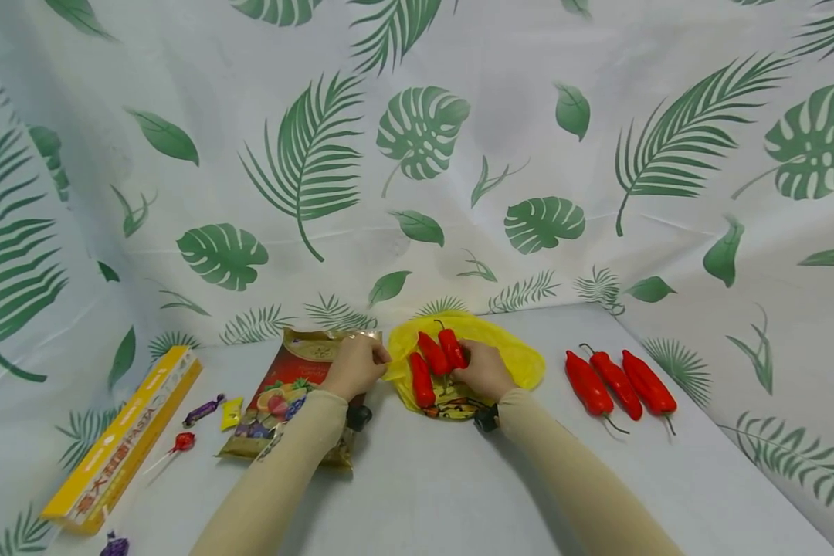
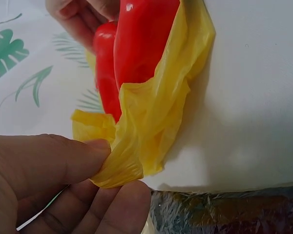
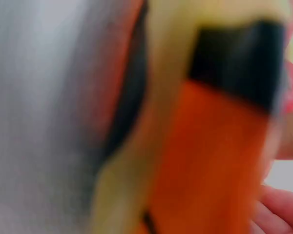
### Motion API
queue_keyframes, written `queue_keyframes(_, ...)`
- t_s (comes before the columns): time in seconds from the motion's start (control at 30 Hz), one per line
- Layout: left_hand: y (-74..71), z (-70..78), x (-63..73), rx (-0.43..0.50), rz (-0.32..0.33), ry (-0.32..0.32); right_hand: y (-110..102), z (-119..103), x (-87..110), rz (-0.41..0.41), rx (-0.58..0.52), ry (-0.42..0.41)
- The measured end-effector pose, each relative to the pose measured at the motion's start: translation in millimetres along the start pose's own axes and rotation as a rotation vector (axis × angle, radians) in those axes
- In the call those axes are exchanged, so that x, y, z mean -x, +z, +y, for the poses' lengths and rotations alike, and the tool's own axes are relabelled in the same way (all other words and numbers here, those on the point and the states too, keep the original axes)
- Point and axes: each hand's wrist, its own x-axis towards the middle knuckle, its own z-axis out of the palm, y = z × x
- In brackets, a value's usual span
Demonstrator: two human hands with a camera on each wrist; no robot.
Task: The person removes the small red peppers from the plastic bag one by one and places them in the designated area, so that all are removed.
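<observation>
In the head view, a thin yellow plastic bag (image 1: pixel 517 351) with black print lies at the back of the table. Three red peppers rest on or in it: a left one (image 1: pixel 422 381), a middle one (image 1: pixel 432 353) and a right one (image 1: pixel 453 349). My left hand (image 1: pixel 353 366) pinches the bag's gathered edge (image 2: pixel 124 163) between thumb and fingers. At the bag's other side, my right hand (image 1: pixel 485 372) holds the right pepper, its fingertips partly hidden. In the right wrist view, the bag's orange print (image 3: pixel 210 165) is blurred and covers most of that hand.
A red-and-gold fruit-pictured packet (image 1: pixel 278 394) lies beneath the left forearm. Further left are a yellow pasta box (image 1: pixel 128 436), a red lollipop (image 1: pixel 184 442), a purple-wrapped candy (image 1: pixel 204 410) and a small yellow packet (image 1: pixel 232 414). Three more red peppers (image 1: pixel 588 384) lie at right.
</observation>
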Motion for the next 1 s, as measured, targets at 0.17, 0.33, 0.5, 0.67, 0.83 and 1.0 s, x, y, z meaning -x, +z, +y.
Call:
queue_keyframes(0.17,2.3,1.3,-1.2,-0.007,-0.006,0.009,-5,4,4.5,0.045,-0.032,0.021)
queue_keyframes(0.33,3.2,1.2,-0.8,-0.010,0.000,0.013,-9,10,11.0,0.060,-0.046,0.023)
queue_keyframes(0.5,0.2,2.0,1.8,-0.004,0.007,0.013,-21,16,22.6,0.069,-0.080,0.048)
queue_keyframes(0.67,-0.4,4.3,3.0,0.001,0.003,0.010,-44,28,38.2,0.108,-0.104,0.087)
queue_keyframes(0.83,1.3,4.7,2.6,-0.005,0.010,0.014,-69,44,57.7,0.127,-0.095,0.156)
queue_keyframes(1.0,2.7,5.6,3.0,0.001,0.010,0.023,-82,64,77.4,0.156,-0.038,0.216)
